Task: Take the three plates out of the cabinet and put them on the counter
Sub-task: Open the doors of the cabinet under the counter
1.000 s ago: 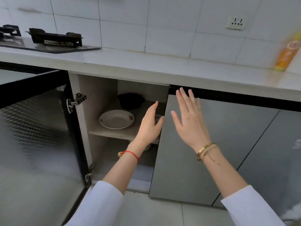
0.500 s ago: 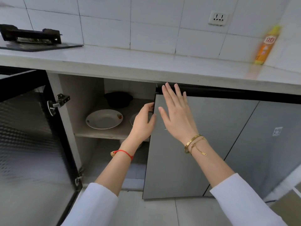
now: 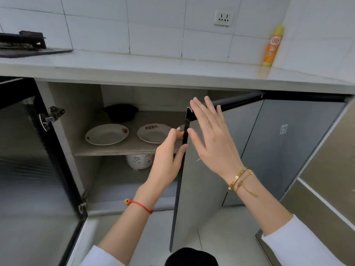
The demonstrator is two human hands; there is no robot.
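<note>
The left hand [image 3: 169,156] grips the free edge of the grey right cabinet door [image 3: 203,169], swung partly outward; the right hand [image 3: 213,143] is spread open against its front. Behind, two white floral-rimmed plates [image 3: 107,134] [image 3: 153,133] lie side by side on the shelf [image 3: 115,149], a third's rim showing beside the door edge, below the pale counter [image 3: 134,68].

On the cabinet shelf [image 3: 107,150] we see one plate [image 3: 106,134] toward the left end and a second plate [image 3: 153,133] to its right, near the front edge. A pot [image 3: 121,112] sits behind them at the back. A bottle [image 3: 272,47] stands at the counter's [image 3: 153,66] right end, against the wall.
</note>
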